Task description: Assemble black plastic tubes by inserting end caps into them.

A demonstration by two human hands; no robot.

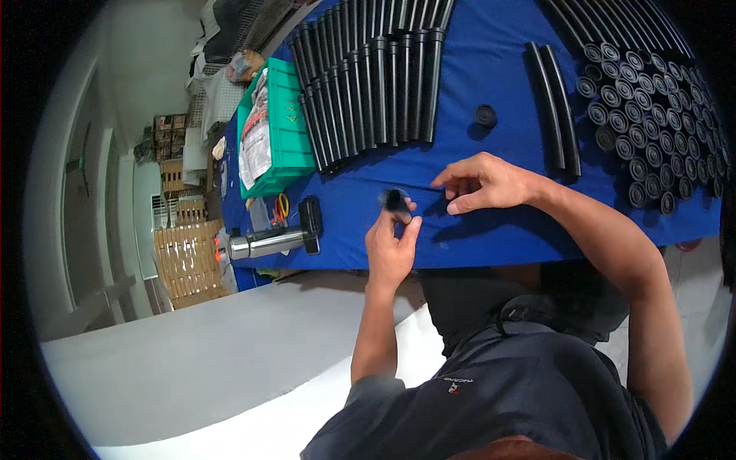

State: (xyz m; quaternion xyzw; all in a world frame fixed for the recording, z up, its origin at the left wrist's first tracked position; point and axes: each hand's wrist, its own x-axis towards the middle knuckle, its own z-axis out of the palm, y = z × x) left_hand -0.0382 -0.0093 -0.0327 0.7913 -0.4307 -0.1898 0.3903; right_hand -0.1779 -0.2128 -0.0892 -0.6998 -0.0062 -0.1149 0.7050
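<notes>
My left hand is closed on a small black round part, smeared by motion and held just above the blue cloth. Its shape resembles the loose caps, but the exact kind does not show. To the right, my right hand hovers over the cloth with curved fingers and the thumb apart; nothing shows between them. Beyond that hand a single black round cap sits on the cloth. Two black tubes lie side by side to its right.
Rows of capped black tubes cover the far left of the blue table. Many round black caps stand grouped at the right, below more tubes. At left are a green crate, a silver-and-black tool and yellow-handled scissors.
</notes>
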